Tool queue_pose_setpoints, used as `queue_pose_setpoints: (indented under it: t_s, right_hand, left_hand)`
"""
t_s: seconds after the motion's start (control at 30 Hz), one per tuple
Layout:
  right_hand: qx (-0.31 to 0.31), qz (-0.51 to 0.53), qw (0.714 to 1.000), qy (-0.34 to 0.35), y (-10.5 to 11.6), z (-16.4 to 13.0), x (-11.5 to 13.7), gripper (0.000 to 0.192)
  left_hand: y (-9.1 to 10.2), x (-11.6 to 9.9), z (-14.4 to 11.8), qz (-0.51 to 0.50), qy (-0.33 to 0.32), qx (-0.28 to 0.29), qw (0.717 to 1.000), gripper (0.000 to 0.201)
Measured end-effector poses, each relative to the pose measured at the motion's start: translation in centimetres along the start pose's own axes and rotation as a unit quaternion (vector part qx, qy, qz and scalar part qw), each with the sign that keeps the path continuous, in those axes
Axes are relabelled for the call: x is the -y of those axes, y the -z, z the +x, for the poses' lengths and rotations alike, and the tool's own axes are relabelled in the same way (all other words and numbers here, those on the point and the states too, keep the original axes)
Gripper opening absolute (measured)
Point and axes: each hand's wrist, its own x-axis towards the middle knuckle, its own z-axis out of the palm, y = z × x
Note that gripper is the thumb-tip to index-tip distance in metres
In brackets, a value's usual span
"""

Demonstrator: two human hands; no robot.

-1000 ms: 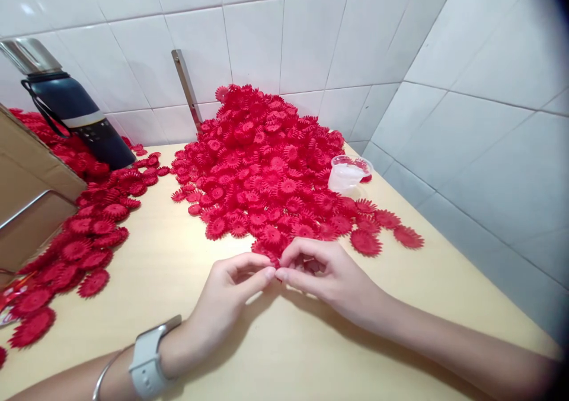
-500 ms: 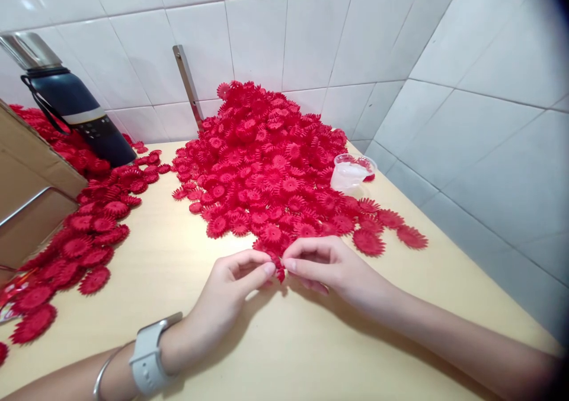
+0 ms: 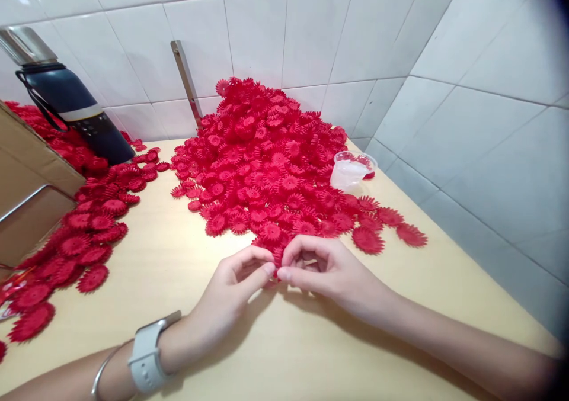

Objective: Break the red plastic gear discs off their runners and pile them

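Observation:
Between the fingertips of both hands is a small red fringed disc (image 3: pixel 277 275), mostly covered by the fingers. My left hand (image 3: pixel 240 279), with a watch on its wrist, pinches its left side between thumb and forefinger. From the right, my right hand (image 3: pixel 326 273) has thumb and forefinger closed together at its edge. Just beyond the hands rises a big heap of red fringed discs (image 3: pixel 267 164), like petal layers of artificial flowers. Whether the held piece is one disc or more, I cannot tell.
A clear plastic cup (image 3: pixel 349 175) leans at the heap's right side. On the left stand a cardboard box (image 3: pixel 38 170) and a dark blue thermos (image 3: pixel 84 111), with more red discs (image 3: pixel 75 244) around them. A metal strip (image 3: pixel 186 84) leans on the tiled wall (image 3: pixel 258 39).
My right thumb and forefinger have come closer to my left fingertips, and the right fingers are more curled. Less of the held red disc shows. The view has shifted slightly.

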Motion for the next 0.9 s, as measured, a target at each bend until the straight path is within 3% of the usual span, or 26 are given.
queue_pose_setpoints:
  t_s: [0.23,0.37,0.6,0.73,0.9]
  right_hand:
    - [0.003,-0.006,1.000,0.002,0.15,0.23,0.21,0.007]
    - [-0.003,0.015,0.999,-0.033,0.29,0.24,0.29,0.010]
    - [0.005,0.032,0.998,-0.060,0.19,0.22,-0.11,0.012]
    - [-0.006,-0.015,0.999,-0.029,0.05,0.15,-0.22,0.004]
    - [-0.024,-0.085,0.996,0.016,-0.14,0.05,-0.20,0.009]
  left_hand:
    - [0.01,-0.07,0.00,-0.013,0.010,-0.005,1.000,0.007]
    - [0.06,-0.13,-0.01,-0.029,0.018,-0.011,0.999,0.006]
    - [0.24,0.38,0.10,-0.012,-0.009,0.017,1.000,0.010]
    - [0.15,0.12,-0.04,0.024,-0.013,-0.007,1.000,0.005]
    - [0.00,-0.12,-0.16,0.024,-0.006,-0.002,1.000,0.004]
